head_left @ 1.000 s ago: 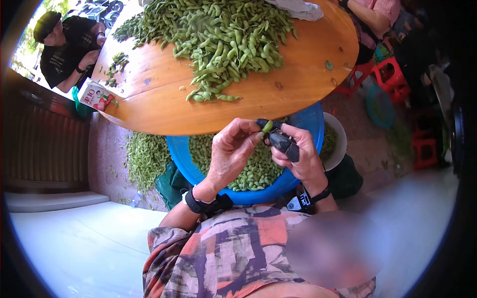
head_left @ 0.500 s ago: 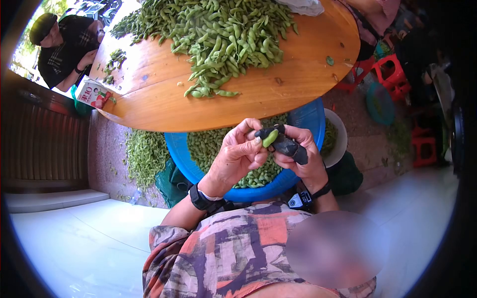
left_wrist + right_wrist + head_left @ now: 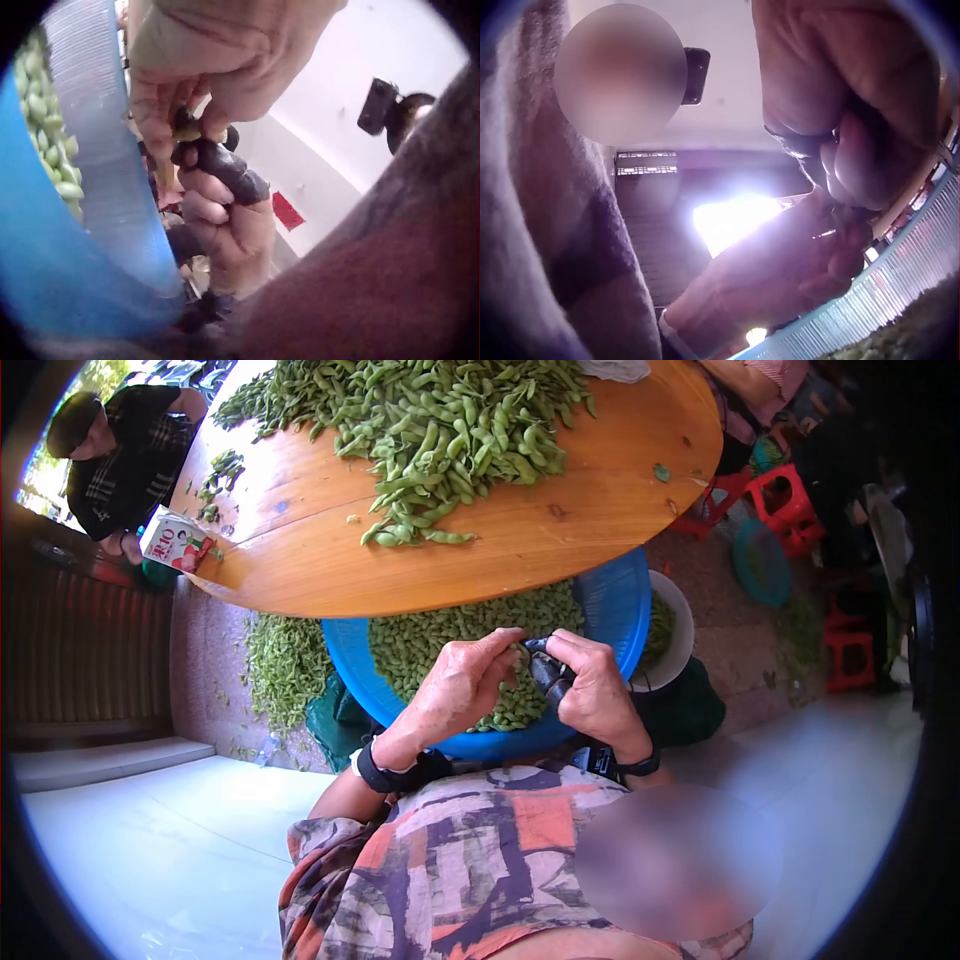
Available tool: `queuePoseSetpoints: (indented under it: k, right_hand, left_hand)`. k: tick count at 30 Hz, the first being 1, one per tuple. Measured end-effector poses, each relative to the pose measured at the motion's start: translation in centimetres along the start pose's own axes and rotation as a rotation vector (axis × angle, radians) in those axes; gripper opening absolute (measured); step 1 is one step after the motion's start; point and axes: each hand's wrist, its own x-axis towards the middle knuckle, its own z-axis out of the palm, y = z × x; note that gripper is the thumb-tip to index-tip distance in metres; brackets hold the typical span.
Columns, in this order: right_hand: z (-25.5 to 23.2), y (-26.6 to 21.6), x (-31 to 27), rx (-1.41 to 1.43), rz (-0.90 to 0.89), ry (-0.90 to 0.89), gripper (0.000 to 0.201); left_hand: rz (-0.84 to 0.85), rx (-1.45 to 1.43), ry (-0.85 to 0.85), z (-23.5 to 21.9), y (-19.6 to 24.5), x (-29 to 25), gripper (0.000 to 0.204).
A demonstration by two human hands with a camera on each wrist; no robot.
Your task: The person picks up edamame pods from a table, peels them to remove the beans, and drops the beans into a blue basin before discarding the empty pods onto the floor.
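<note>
Left hand (image 3: pixel 455 685) turned since the earlier frame, its back now toward the head camera; green pod (image 3: pixel 187 133), plainly seen before, now mostly covered by fingers in the head view.

Green pod, 1: between the 2 hands, above the basin's near part. Left hand: thumb and fingers pinched narrow on the pod. Right hand (image 3: pixel 600 695): fingers curled in, tips close together at the pod's other side, touching the left fingertips. Black finger covers (image 3: pixel 549 676): worn on the right hand, against the pod. Dark wristbands, 2: 1 to each wrist.

Blue basin (image 3: pixel 636 610): below the hands, holding a broad layer of green beans (image 3: pixel 430 685). Pale bowl (image 3: pixel 684 635): just beside the basin, right side, green contents. Dark green bag (image 3: pixel 337 722): by the basin's left side. Green heap (image 3: pixel 285 670): on the floor, left of the basin.

Wooden table (image 3: pixel 480 580): beyond the hands, its edge over the basin's far part. Pod pile (image 3: pixel 450 435): on the table, large. Carton (image 3: pixel 177 544): white and red, marked "10", at the table's left edge. Seated person (image 3: pixel 125 455): dark clothing, left of the table. Red stools (image 3: pixel 790 510): at right, beyond the bowl.
</note>
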Motion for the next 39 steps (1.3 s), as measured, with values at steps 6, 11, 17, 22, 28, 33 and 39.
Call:
queuePoseSetpoints:
  k: [6,11,17,22,28,33,39]
  right_hand:
    - [2.8,-0.5,0.1,-0.062,-0.031,0.180,0.023]
    - [3.5,-0.9,0.3,-0.156,-0.109,0.248,0.030]
    - [2.9,-0.7,0.4,-0.130,-0.086,0.276,0.026]
    - [1.1,-0.3,0.7,-0.009,-0.068,0.247,0.015]
    - [-8.3,2.8,-2.2,-0.589,0.176,0.718,0.027]
    - [-10.6,4.5,-4.6,-0.642,0.444,0.661,0.047]
    - [-7.0,2.5,-2.3,-0.414,0.254,0.586,0.029]
  left_hand:
    - [-0.327,-0.435,0.009,0.9,0.0,0.2,0.030]
    - [-0.348,-0.747,0.105,1.4,-0.2,0.4,0.031]
    - [0.271,-0.104,0.138,3.6,-4.2,-0.1,0.016]
    - [-0.365,-0.896,-0.173,1.8,-1.8,-0.2,0.023]
    - [0.240,0.087,0.019,-3.6,1.5,0.7,0.020]
    - [0.367,0.861,0.343,-8.3,1.3,5.2,0.023]
    - [0.400,0.842,0.330,-7.9,1.2,7.3,0.019]
